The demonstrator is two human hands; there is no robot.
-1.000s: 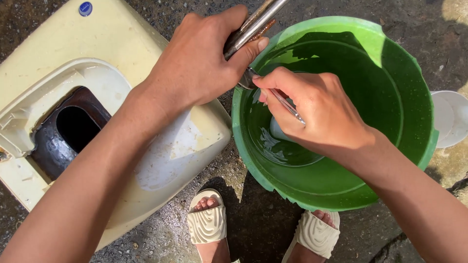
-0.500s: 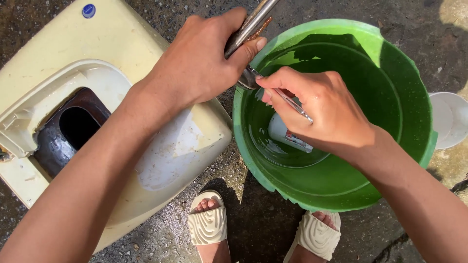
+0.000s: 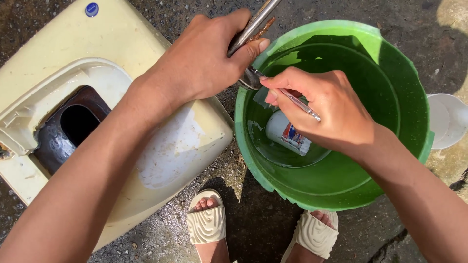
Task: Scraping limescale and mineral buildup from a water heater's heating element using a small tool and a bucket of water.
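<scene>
A bundle of metal utensils (image 3: 253,22) is gripped tightly by the left hand (image 3: 204,58) at the far-left rim of the green bucket (image 3: 390,63). A thin tool (image 3: 300,102), possibly a small brush, is pinched by the right hand (image 3: 326,112); wet metal could slip into the water.

Left hand (image 3: 200,61) grips bundled metal utensil handles (image 3: 253,22) at rim of green bucket (image 3: 390,73). Right hand (image 3: 324,107) pinches a thin metal handle (image 3: 301,103) over the water. White cup (image 3: 287,134) lies submerged. Cream plastic casing (image 3: 58,53) at left.
</scene>
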